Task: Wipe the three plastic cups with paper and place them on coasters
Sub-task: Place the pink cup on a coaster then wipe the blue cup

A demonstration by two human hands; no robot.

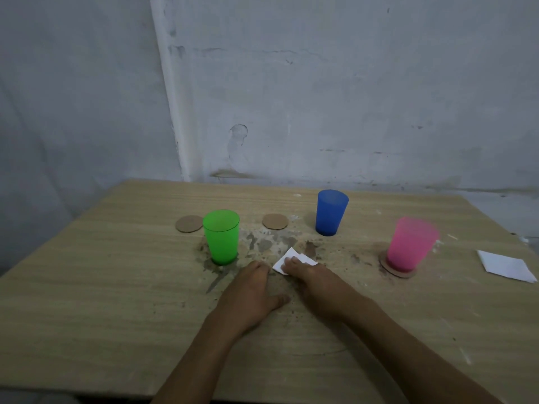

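The right hand [309,282] is pressing down on a small folded white paper square [293,259] at the middle of the worn wooden desk [116,287], fingers [291,262] lying fairly straight over its near edge, touching rather than clearly pinching. The left hand [250,293] is resting flat just beside it, fingers loose, holding nothing.

Judging by the layout, one cup is done: the translucent pink plastic cup [411,243] is sitting on a round cardboard coaster [392,271] at the right. The green plastic cup [221,236] and the blue plastic cup [331,212] are standing upright on bare desk, so a second round is starting. Next move calls for lifting the paper and taking hold of a cup, probably the nearby green one.

Counting up: three cups, three coasters with two free ones [189,223] [275,221] at the back, and two papers, the spare white sheet [506,265] lying far right.
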